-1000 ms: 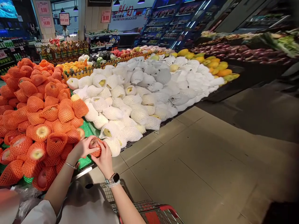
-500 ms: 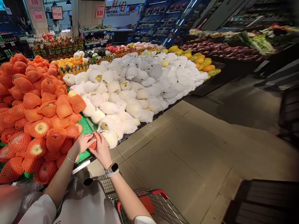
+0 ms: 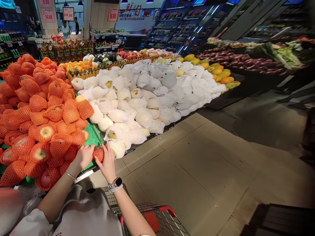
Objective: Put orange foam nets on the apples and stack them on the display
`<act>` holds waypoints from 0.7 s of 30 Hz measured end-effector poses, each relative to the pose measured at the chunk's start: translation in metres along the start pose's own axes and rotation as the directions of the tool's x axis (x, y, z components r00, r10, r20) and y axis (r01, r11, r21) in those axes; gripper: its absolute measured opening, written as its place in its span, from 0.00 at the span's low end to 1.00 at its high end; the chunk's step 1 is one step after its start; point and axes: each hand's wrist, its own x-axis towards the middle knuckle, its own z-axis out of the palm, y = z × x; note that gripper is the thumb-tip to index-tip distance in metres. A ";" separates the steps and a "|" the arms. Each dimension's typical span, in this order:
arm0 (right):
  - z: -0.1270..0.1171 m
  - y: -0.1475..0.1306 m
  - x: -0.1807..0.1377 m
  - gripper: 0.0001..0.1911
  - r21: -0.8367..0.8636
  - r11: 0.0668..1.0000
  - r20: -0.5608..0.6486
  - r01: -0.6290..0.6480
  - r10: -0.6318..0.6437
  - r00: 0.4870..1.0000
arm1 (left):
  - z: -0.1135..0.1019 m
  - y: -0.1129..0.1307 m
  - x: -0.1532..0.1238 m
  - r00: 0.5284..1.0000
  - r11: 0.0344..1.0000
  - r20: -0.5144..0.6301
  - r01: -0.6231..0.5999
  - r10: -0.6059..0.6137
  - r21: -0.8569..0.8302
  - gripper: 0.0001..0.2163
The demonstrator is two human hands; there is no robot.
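Note:
An apple in an orange foam net (image 3: 98, 153) is held in my right hand (image 3: 108, 163), thumb on the near side and fingers over its right side. My left hand (image 3: 85, 156) is just left of it, fingers loosely bent and apart, near the apple's left edge; whether the fingertips touch it I cannot tell. Both hands are over the front edge of the fruit stand, by a strip of green mat (image 3: 92, 133). Left of them is a heap of netted apples (image 3: 46, 132). Pale fruit in white foam nets (image 3: 137, 108) are piled beyond my right hand.
A wire shopping cart (image 3: 157, 213) with red corners stands below my right forearm. Tiled floor (image 3: 182, 164) stretches to the right. Yellow mangoes (image 3: 218, 70) and a stand of purple onions (image 3: 241, 62) are farther back. A dark crate (image 3: 278, 219) is at lower right.
My left hand has drawn back a little to the left, uncovering more of the netted apple. My right hand still holds it. The view has shifted slightly.

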 end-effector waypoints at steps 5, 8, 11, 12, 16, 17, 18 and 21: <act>0.008 0.006 -0.001 0.25 0.094 0.995 0.092 -0.031 0.022 0.995 | -0.002 0.011 -0.027 0.999 0.999 0.016 -0.037 0.038 -0.021 0.27; 0.020 0.004 0.009 0.25 0.126 0.992 0.107 -0.013 -0.001 0.994 | -0.005 0.015 -0.032 0.996 0.994 0.021 -0.088 0.089 -0.063 0.24; 0.028 0.002 0.017 0.26 0.166 0.986 0.082 -0.002 -0.012 0.997 | -0.007 0.013 -0.028 0.993 0.990 0.013 -0.112 0.113 -0.084 0.22; 0.027 0.002 0.016 0.27 0.178 0.984 0.066 -0.006 -0.006 0.998 | -0.007 0.010 -0.027 0.992 0.987 -0.003 -0.122 0.123 -0.101 0.22; 0.012 0.000 -0.023 0.25 0.206 0.977 -0.054 -0.056 0.069 0.996 | -0.006 0.002 -0.026 0.987 0.978 -0.096 -0.143 0.129 -0.154 0.22; 0.007 0.000 -0.042 0.24 0.201 0.976 -0.090 -0.083 0.103 0.991 | -0.006 0.001 -0.027 0.986 0.979 -0.114 -0.140 0.124 -0.145 0.22; 0.002 0.000 -0.063 0.23 0.191 0.975 -0.124 -0.117 0.142 0.982 | -0.005 0.001 -0.027 0.984 0.982 -0.130 -0.139 0.122 -0.125 0.21; -0.014 0.008 -0.138 0.18 0.125 0.956 -0.207 -0.266 0.288 0.935 | -0.002 0.003 -0.029 0.974 0.985 -0.157 -0.169 0.165 -0.012 0.20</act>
